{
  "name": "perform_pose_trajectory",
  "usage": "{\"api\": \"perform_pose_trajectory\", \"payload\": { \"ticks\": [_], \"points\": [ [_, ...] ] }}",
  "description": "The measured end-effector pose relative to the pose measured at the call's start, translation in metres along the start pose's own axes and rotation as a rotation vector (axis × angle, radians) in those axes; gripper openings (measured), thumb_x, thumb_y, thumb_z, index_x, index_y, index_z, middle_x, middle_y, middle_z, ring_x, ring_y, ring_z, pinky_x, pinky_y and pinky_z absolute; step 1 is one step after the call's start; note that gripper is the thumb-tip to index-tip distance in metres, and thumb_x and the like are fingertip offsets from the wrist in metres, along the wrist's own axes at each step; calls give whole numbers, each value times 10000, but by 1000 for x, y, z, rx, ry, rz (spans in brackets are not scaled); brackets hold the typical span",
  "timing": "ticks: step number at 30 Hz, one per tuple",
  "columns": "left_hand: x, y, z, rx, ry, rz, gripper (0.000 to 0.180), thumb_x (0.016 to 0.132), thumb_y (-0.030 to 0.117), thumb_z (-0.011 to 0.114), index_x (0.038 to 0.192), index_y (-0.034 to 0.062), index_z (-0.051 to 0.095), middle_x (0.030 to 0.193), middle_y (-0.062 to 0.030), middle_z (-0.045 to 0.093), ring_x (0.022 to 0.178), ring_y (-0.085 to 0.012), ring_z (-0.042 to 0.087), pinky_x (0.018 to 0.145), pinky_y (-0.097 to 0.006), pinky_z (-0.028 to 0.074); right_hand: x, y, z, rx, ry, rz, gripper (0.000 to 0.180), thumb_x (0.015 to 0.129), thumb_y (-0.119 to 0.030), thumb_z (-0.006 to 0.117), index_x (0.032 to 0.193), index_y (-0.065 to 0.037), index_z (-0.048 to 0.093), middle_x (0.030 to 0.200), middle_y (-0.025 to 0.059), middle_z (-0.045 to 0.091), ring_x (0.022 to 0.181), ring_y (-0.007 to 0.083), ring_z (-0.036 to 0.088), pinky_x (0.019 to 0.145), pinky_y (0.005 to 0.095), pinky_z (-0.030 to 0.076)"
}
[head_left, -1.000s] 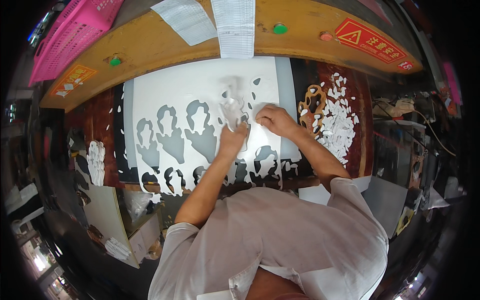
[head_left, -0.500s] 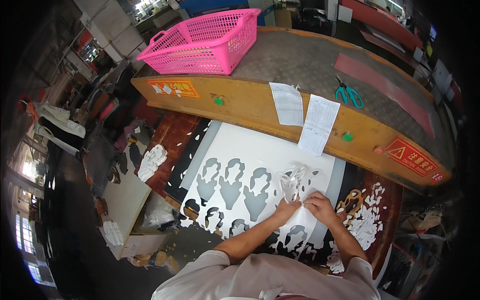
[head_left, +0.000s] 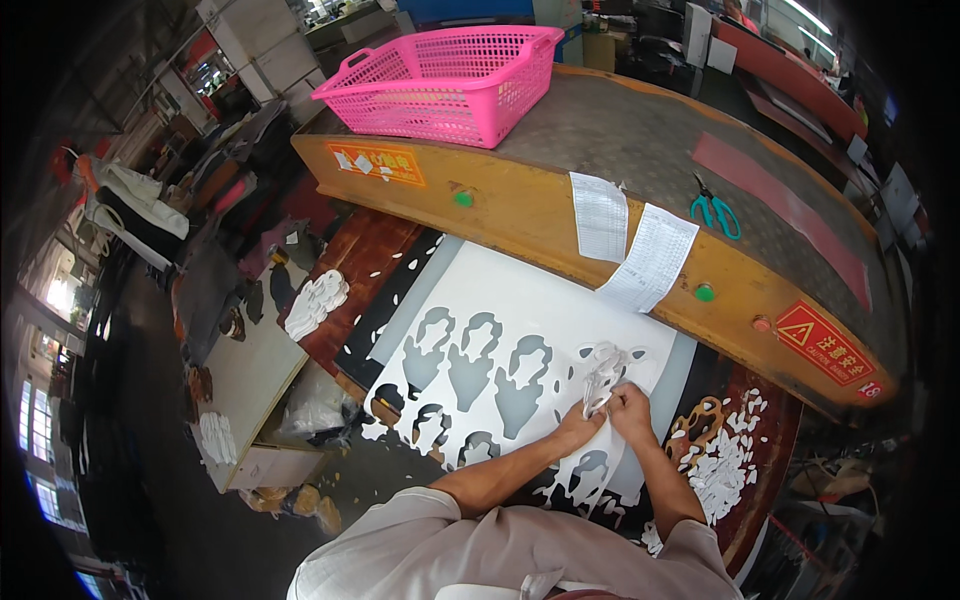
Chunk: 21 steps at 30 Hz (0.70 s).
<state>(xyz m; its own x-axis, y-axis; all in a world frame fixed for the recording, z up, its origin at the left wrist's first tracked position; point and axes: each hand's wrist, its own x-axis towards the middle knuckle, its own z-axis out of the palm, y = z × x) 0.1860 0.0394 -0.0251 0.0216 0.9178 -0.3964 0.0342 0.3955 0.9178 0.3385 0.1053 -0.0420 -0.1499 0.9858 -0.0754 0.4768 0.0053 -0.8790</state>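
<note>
A large white sheet [head_left: 545, 305] with several shaped holes cut out of it lies on the dark red work surface in front of me. My left hand [head_left: 578, 425] and my right hand [head_left: 632, 410] meet at its right part, both pinching a thin white cut-out piece [head_left: 602, 372] that stands up from the sheet. My forearms reach in from the lower edge.
A pile of white cut pieces [head_left: 722, 462] lies right of the sheet, another stack [head_left: 314, 303] to its left. Behind stands a yellow machine bed [head_left: 520, 205] with two paper slips [head_left: 632, 240], teal scissors [head_left: 714, 210] and a pink basket [head_left: 445, 80].
The view has swung left and up, bringing the basket and scissors into sight. My hands stay together on the white piece at the sheet's right part.
</note>
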Motion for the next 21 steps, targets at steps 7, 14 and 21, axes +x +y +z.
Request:
{"api": "perform_pose_trajectory", "payload": {
  "ticks": [7, 14, 21],
  "points": [
    [36, -45, 7, 221, 65, 191, 461, 1016, 262, 621, 1406, 17, 607, 1254, -268, 704, 1246, -404, 639, 1102, -444, 481, 6, 4, 18, -52, 166, -22, 113, 903, -81, 634, 862, 8, 690, 830, 214, 701, 769, 332, 690, 727, 453, 539],
    [9, -21, -11, -92, -85, 50, 241, 1013, 166, 605, 1227, 66, 653, 1052, -21, 658, 932, -156, 582, 825, -347, 506, 3, -7, 19, 199, 234, 124, 195, 951, -199, 680, 981, -16, 739, 876, 128, 745, 794, 239, 681, 765, 378, 550],
    [5, 18, -9, -291, 15, -67, 284, 955, 109, 703, 1216, 56, 603, 1114, -56, 617, 956, -151, 598, 820, -305, 510, -33, -13, -31, 114, -65, 99, 140, 978, -144, 723, 1016, -12, 745, 892, 63, 737, 819, 134, 656, 752, 306, 538]
  ]
}}
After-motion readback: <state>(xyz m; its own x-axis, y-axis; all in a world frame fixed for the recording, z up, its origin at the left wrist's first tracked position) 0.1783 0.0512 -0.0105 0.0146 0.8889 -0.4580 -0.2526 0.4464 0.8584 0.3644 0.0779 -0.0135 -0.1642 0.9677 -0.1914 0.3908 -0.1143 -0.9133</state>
